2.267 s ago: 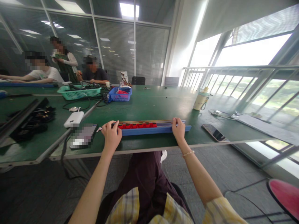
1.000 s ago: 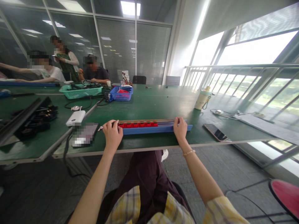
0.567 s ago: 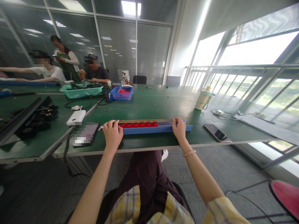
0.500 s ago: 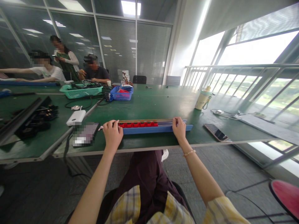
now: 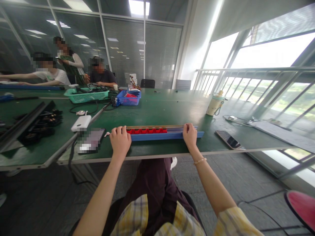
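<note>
Your left hand [image 5: 120, 141] and right hand [image 5: 189, 135] still curl their fingers over the long blue rail [image 5: 162, 135], red blocks [image 5: 147, 131] filling its left part, unmoved.

Bright window [image 5: 265, 54] glare washes the right; edges bend, faces blurred.

The table [image 5: 157, 111] has a matt green top with a pale metal-looking edge. The long tray [image 5: 162, 135] looks like smooth blue plastic, its red blocks [image 5: 147, 131] glossy; at two o'clock, the phone [image 5: 229, 140] has a shiny glass face.
</note>
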`<control>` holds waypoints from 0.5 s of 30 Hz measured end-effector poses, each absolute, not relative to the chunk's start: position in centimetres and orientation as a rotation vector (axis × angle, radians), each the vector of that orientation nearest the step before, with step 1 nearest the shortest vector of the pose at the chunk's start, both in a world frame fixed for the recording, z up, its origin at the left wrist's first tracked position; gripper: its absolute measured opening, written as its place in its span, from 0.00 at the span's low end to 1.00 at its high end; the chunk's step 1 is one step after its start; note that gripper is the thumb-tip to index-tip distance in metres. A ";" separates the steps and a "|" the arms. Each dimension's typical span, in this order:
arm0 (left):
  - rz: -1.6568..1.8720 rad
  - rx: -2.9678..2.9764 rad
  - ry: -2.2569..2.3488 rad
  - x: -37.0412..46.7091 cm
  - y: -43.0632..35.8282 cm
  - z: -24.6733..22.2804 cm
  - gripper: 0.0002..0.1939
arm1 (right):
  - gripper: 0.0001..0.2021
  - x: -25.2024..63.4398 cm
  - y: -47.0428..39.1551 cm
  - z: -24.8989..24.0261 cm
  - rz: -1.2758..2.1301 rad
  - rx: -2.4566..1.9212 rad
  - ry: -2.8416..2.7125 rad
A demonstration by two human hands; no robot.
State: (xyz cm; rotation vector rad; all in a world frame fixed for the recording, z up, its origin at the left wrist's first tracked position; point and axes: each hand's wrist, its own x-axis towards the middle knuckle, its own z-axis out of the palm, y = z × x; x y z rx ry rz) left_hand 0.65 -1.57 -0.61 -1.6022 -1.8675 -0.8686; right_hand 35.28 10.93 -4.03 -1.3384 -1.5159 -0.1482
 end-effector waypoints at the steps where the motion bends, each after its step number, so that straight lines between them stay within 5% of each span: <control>1: -0.859 -1.603 -1.869 0.6 -1.6 -0.6 0.21 | 0.15 35.3 11.0 -4.1 -0.148 -1.336 -1.518; 15: -0.925 -1.607 -1.830 0.1 -1.1 -1.2 0.21 | 0.14 35.2 10.8 -4.1 -0.126 -1.334 -1.548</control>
